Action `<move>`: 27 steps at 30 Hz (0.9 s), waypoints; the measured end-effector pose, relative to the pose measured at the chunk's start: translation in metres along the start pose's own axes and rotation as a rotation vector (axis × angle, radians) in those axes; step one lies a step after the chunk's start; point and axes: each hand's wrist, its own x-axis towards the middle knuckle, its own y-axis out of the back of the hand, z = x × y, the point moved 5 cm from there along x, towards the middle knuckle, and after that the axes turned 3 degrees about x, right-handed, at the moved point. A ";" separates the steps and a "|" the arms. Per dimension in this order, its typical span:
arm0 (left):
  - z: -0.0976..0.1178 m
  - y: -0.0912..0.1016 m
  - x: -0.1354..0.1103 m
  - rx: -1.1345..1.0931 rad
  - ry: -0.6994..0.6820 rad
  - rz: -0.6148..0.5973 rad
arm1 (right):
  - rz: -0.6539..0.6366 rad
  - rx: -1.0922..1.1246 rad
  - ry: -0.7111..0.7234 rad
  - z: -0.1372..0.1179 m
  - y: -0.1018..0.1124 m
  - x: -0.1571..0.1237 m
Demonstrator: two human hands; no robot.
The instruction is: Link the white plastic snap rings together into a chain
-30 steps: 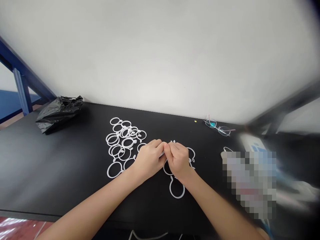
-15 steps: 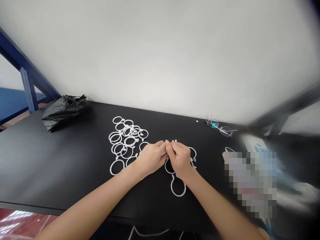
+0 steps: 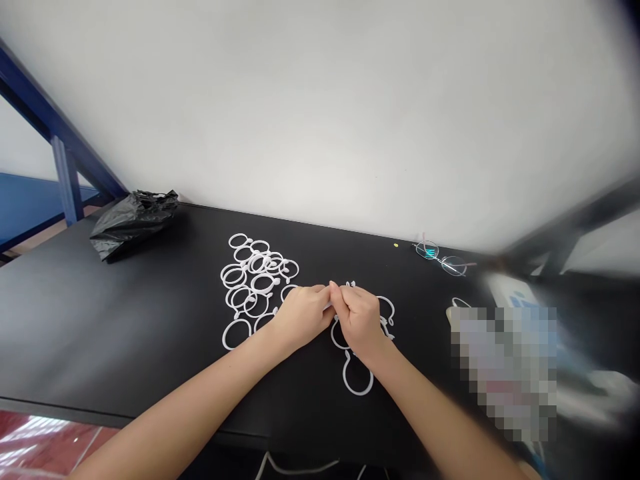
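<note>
My left hand (image 3: 300,315) and my right hand (image 3: 358,317) meet fingertip to fingertip over the black table (image 3: 125,320). Both are closed in a pinch on a white plastic ring (image 3: 329,306), of which only a small white piece shows between them. A pile of several white rings (image 3: 253,283) lies just left of my left hand. More linked white rings (image 3: 358,377) lie under and in front of my right hand, partly hidden by it.
A crumpled black plastic bag (image 3: 133,220) sits at the table's back left. A pair of glasses (image 3: 443,259) lies at the back right by the white wall. A blurred-out patch (image 3: 505,370) covers things at the right. Blue frame bars (image 3: 63,173) stand at far left.
The view has drifted slightly, so everything sits a little further right. Both hands stay pinched together on the ring in the same place.
</note>
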 end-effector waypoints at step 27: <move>-0.003 0.010 0.003 -0.265 0.088 0.087 | -0.108 0.016 -0.035 -0.001 0.000 0.002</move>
